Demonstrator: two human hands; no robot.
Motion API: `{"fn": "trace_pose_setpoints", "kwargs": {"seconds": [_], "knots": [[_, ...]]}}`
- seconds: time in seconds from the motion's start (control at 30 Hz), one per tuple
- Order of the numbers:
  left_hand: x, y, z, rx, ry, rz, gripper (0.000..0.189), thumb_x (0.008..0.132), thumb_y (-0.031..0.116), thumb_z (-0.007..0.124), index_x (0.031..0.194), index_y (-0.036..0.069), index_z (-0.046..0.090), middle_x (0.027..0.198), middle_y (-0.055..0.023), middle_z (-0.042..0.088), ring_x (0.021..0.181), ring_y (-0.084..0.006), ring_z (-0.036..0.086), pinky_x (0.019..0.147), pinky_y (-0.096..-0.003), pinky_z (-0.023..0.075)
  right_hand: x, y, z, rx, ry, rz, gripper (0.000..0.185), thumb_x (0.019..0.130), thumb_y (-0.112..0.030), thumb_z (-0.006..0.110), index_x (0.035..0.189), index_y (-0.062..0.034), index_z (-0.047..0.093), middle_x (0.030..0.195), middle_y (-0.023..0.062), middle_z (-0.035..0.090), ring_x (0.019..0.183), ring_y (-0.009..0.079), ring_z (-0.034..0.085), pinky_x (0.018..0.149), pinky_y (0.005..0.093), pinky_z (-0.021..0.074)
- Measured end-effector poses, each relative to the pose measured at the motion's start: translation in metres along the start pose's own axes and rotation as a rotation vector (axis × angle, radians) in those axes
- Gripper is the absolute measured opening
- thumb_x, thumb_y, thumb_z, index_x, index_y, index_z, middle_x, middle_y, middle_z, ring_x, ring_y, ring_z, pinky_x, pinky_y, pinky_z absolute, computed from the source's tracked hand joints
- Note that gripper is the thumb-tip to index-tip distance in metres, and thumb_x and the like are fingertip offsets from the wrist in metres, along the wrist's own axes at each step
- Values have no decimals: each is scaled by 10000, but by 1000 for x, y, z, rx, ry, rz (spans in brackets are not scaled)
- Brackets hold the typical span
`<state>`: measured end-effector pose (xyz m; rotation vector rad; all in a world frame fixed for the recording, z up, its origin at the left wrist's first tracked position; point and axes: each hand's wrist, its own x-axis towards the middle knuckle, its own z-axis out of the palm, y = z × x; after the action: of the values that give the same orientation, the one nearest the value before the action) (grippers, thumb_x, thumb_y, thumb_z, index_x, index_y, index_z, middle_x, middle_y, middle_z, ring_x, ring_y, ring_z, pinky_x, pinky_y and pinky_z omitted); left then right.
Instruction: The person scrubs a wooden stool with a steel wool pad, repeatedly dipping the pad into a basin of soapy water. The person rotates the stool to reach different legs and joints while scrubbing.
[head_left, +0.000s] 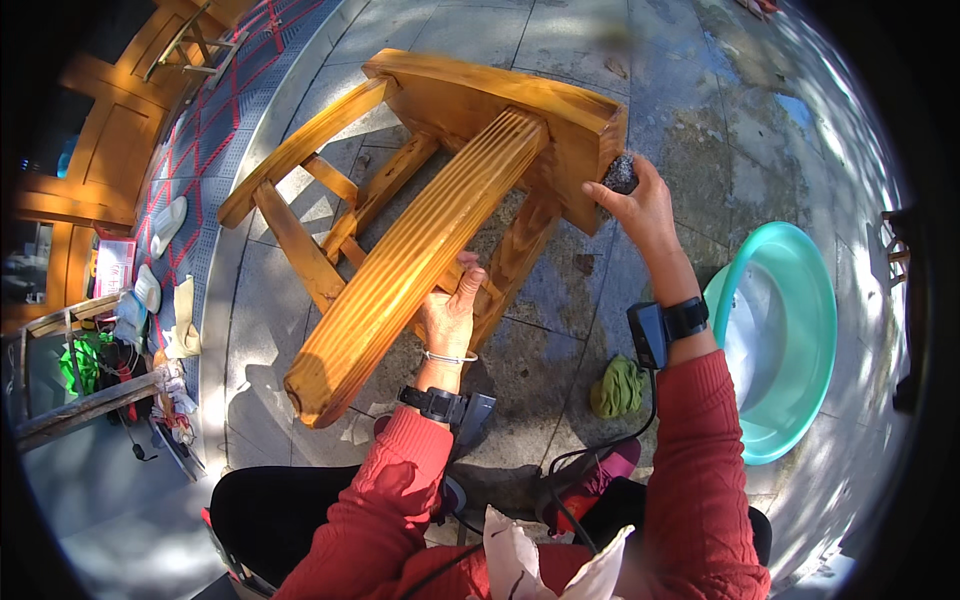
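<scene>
A varnished wooden stool (427, 259) lies on its side before me, its legs pointing towards me and to the left. The stool's thick seat (495, 90) is at the far end. My left hand (450, 311) grips a rung beneath the nearest leg; its fingers are partly hidden behind the wood. Between the fingers and thumb of my right hand (649, 206) is a dark, speckled scouring pad (621, 176), apparently of steel wool. It touches the right edge of the seat.
A turquoise plastic basin (816, 322) stands to the right on the paved floor (675, 135). Close to my shoe (600, 480) lies a crumpled green cloth (619, 386). Black cables (559, 469) hang near my legs. A metal frame (90, 409) with assorted items is at left.
</scene>
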<state>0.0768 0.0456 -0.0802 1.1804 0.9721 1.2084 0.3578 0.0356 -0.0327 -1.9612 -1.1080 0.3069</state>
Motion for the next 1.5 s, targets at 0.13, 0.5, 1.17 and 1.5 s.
{"fn": "trace_pose_setpoints", "kwargs": {"seconds": [0.13, 0.5, 1.17, 1.5], "knots": [[43, 65, -16, 15, 11, 8, 350, 951, 334, 752, 1056, 16, 652, 787, -47, 653, 755, -151, 618, 734, -287, 490, 13, -25, -17, 229, 93, -39, 538, 812, -268, 839, 1192, 70, 660, 940, 125, 711, 825, 200, 681, 727, 341, 546], [157, 157, -66, 22, 312, -69, 332, 985, 338, 702, 995, 30, 578, 782, -81, 652, 575, -181, 638, 539, -324, 572, -37, -82, 109, 1402, -461, 758, 308, 911, -129, 598, 1204, -38, 618, 1121, 93, 715, 965, 202, 675, 762, 345, 508], [159, 207, -71, 167, 63, -100, 222, 963, 201, 706, 901, 68, 539, 679, -47, 571, 523, -155, 576, 459, -313, 495, -73, -176, 77, 1625, -305, 418, 543, 853, -165, 790, 1298, -1, 525, 1135, 84, 651, 1066, 185, 637, 935, 354, 509], [107, 211, -12, 171, -180, -449, 189, 978, 177, 674, 899, 65, 545, 712, -43, 565, 560, -150, 573, 494, -308, 519, -156, -161, 0, 1573, 108, 424, 518, 846, -166, 798, 1240, 49, 540, 1116, 88, 642, 994, 154, 616, 904, 312, 513]]}}
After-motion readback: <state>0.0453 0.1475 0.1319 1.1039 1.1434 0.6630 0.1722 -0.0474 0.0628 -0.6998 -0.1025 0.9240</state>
